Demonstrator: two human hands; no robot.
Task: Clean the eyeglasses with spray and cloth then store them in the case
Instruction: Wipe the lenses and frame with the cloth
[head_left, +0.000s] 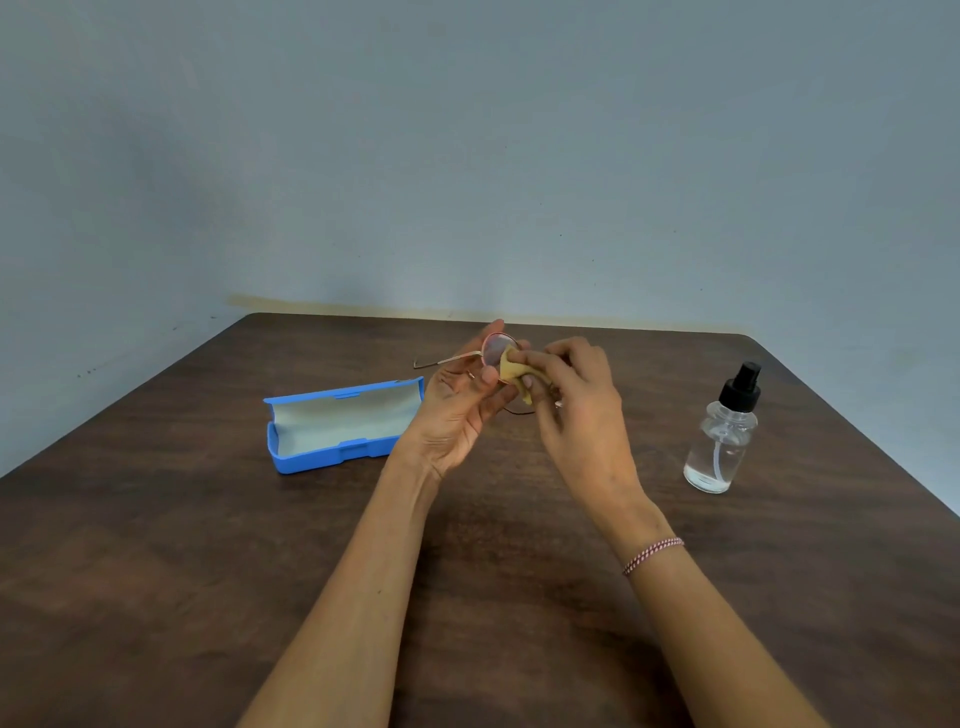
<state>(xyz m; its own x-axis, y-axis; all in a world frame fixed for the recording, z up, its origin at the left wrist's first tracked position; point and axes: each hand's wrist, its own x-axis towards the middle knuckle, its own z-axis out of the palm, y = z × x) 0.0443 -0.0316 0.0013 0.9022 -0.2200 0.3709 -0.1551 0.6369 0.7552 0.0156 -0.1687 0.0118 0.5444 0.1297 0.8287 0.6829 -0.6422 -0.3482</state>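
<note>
The left hand (460, 395) pinches the eyeglasses (496, 349) by one lens rim above the tabletop's (208, 545) far edge — steadying them so the right hand (574, 395) can pinch the cloth (514, 374) against the lens.

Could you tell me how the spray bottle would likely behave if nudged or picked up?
The spray bottle stands tall and narrow, so a nudge may tip it. Its round body would then likely roll. Its smooth clear walls may be slippery.
</note>
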